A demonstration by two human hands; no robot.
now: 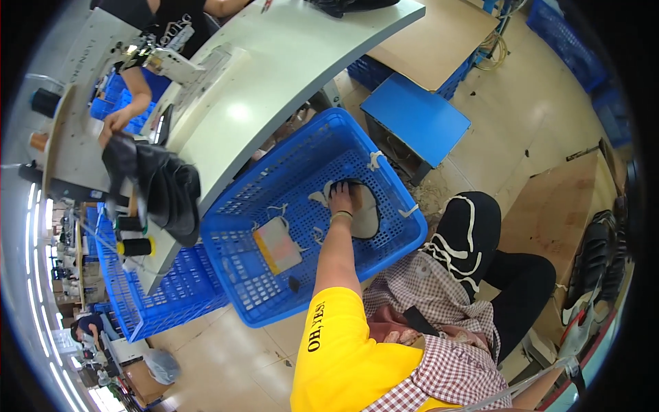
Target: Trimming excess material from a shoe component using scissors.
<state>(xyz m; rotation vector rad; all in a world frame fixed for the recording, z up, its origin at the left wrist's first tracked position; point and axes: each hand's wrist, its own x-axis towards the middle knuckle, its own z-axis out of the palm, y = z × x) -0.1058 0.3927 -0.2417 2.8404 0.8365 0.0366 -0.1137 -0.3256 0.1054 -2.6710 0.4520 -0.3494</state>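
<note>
Left of the blue plastic crate (pixel 292 165), a co-worker's hand (pixel 118 121) reaches to a stack of black shoe uppers (pixel 167 189) at the edge of the sewing table (pixel 274 65); if nudged, the stack could slide toward the crate. A yellow-ended thread spool (pixel 136 247) is also left of the crate.

Inside the crate, toward its left end, lies a pale flat piece with a yellow edge (pixel 280 246). Toward the crate's right end, the person's left hand (pixel 341 200) is on a dark-edged shoe piece (pixel 368 218), fingers over its upper part; I cannot tell whether they have closed on it. A loose grip could let it slip, and 2 white ties (pixel 375 161) on the crate's right rim could snag it. Right of the crate, white cords (pixel 471 223) lie across a black trouser leg (pixel 489 220) and could tangle if the leg shifts. The right hand is out of view.
</note>
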